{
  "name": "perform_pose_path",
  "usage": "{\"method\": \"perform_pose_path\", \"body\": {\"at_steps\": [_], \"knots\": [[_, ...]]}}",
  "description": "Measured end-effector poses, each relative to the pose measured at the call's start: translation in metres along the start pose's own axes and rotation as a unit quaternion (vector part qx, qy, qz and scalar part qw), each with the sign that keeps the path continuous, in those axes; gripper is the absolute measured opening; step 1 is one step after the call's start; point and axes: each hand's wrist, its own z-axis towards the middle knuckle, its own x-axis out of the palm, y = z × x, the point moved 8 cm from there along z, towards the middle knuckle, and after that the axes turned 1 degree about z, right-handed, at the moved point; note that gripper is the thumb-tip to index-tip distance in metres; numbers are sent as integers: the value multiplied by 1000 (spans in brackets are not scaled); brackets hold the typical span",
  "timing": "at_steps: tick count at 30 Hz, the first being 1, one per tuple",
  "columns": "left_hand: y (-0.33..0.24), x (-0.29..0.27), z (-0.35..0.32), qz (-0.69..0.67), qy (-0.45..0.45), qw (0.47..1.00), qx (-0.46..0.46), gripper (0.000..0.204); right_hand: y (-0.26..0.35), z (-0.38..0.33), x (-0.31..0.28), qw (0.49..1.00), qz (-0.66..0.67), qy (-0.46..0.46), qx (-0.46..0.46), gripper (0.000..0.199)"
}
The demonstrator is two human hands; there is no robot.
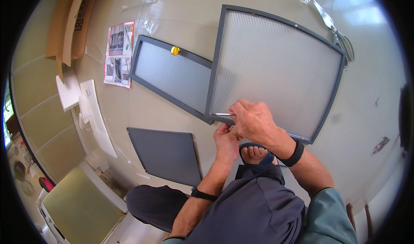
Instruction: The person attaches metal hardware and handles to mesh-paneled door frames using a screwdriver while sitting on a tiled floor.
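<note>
Work is centred on the large ribbed panel (280,71) in its dark grey frame, lying on the floor (362,106); other positions are given relative to this panel. The right hand (254,121), at the panel's lower left portion, is closed round a slim metal-shafted tool (222,114), apparently a screwdriver; its handle is hidden in the grip. The shaft points left, nearly flat, toward the panel's lower left corner. Contact between tip and frame cannot be confirmed. The left hand (226,142) is just below the panel's lower edge, fingers drawn together under the right hand; whether it grips the frame or a small part cannot be told.

The smaller ribbed panel (168,76) is left of the large panel, its near end meeting that corner. The grey board (166,155) lies below and left, the scissors (325,18) at the upper right corner. A sandalled foot (254,153) is just below the lower edge.

Assessment: the step appears to be tool work at the corner joint. Good practice would be to seat the tip squarely, align shaft with fastener, brace the frame with the left fingers clear of the tip's path, and turn with light, even pressure, lest a slip score the ribbed sheet.
</note>
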Motion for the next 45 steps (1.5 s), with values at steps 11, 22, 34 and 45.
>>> {"method": "perform_pose_path", "body": {"at_steps": [11,22,34,45], "knots": [[6,4,-3,2,34,998,59,12,4,-9,20,998,-59,23,-28,9],[9,-2,2,-19,61,994,92,8,23,-8,32,986,-134,31,-91,12],[11,-4,3,-4,47,995,84,6,20,-15,35,983,-148,6,-110,14],[7,2,1,-15,61,996,65,13,9,-9,25,995,-81,14,-53,12]]}}
